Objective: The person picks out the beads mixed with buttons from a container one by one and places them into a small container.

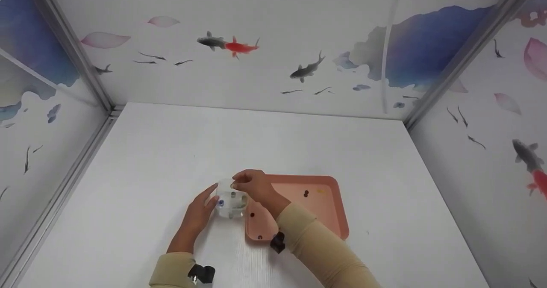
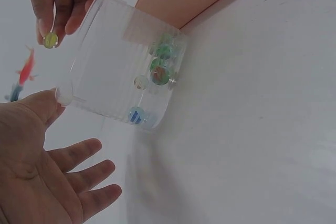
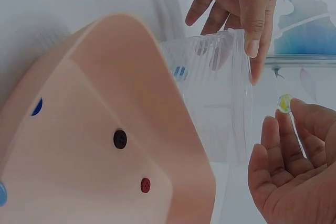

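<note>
A clear plastic container stands on the white table with several glass marbles at its bottom, among them a green marble and a blue-striped marble. At its rim is my left hand, holding the edge by thumb and forefinger while the other fingers spread apart from the wall. My right hand hovers by the open top. Between thumb and fingertip it pinches a yellow-green marble, also visible in the left wrist view, just outside the rim.
Right beside the container lies a pink tray. Inside it are a black button, a dark red button, a blue piece and a small yellow item. Printed wall panels enclose the table at the back and sides.
</note>
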